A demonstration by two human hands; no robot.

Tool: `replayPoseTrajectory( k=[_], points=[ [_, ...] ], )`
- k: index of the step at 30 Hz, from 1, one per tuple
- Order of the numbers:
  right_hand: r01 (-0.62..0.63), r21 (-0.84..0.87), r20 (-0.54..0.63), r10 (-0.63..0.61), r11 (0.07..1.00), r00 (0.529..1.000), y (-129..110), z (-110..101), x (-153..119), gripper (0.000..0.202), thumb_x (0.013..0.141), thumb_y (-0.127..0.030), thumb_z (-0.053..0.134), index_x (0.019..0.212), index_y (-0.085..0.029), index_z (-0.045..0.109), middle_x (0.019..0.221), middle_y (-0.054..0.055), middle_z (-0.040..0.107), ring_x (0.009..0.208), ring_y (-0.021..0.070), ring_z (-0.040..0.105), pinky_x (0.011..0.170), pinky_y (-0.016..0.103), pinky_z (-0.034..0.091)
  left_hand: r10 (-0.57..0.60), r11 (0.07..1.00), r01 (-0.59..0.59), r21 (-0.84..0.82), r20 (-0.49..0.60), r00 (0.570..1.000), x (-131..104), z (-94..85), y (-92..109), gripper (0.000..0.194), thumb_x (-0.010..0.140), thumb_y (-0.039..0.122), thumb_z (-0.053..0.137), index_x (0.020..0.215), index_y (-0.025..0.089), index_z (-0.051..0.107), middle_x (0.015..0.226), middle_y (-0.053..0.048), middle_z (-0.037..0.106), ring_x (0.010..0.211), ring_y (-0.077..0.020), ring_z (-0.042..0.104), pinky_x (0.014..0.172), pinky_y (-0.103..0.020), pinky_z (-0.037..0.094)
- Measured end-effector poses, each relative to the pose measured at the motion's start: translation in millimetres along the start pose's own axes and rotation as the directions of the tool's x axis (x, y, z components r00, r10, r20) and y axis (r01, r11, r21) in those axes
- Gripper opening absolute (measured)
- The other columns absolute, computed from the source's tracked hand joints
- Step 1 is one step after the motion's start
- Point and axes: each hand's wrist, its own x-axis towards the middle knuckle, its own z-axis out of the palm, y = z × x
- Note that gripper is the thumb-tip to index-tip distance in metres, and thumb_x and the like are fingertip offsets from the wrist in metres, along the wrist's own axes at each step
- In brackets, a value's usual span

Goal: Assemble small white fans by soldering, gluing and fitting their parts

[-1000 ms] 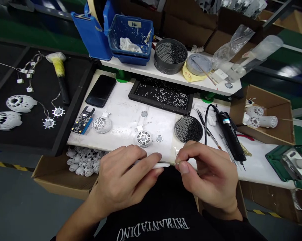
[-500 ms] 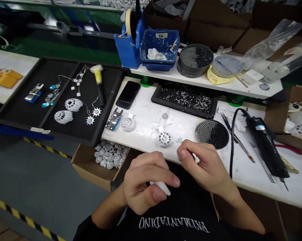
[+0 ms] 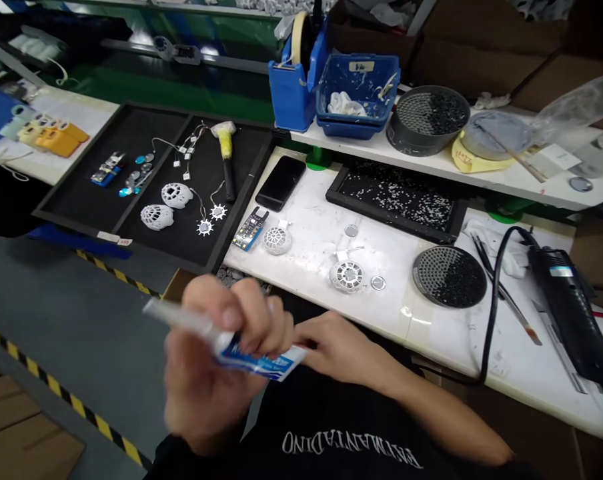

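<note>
My left hand (image 3: 221, 360), slightly blurred, is closed around a glue tube (image 3: 261, 360) with a blue and white label. Its long whitish nozzle (image 3: 181, 320) points up and left. My right hand (image 3: 331, 347) is closed at the tube's flat tail end, its fingertips partly hidden behind my left hand. Just beyond my hands on the white bench lie a round white lattice shell (image 3: 347, 276) with a small connector, and a silver disc (image 3: 378, 283). Another lattice shell (image 3: 277, 240) sits farther left, near a small circuit board (image 3: 250, 230). A second disc (image 3: 351, 231) lies farther back.
A black tray (image 3: 96, 220) holds shells, wired parts and a yellow-handled hammer (image 3: 225, 150). A phone (image 3: 280, 183), a dish of black granules (image 3: 449, 277), a brush (image 3: 521, 317) and a black corded tool (image 3: 576, 313) lie on the bench. A shelf (image 3: 511, 177) carries blue bins.
My left hand has turned and moved left, bringing the glue tube's label and nozzle into sight. My right hand has moved left and down to the tube's tail. The view has shifted.
</note>
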Motion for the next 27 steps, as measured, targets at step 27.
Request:
replayPoseTrajectory(
  k=[27],
  points=[
    [0.104,0.105,-0.415,-0.051,0.989,0.908,-10.3,-47.9,-41.3,0.041,0.108,-0.028,0.052,0.069,-0.019,0.048,0.061,-0.005,0.044,0.055,0.0089,0.038,0.058,0.026,0.035,-0.149,0.954,0.083,0.288,0.215,0.965,-11.8,21.2,-81.1,0.033,0.108,0.03,0.047,0.077,0.021,0.041,0.067,0.004,0.041,0.059,-0.0106,0.039,0.057,-0.028,0.031]
  ],
)
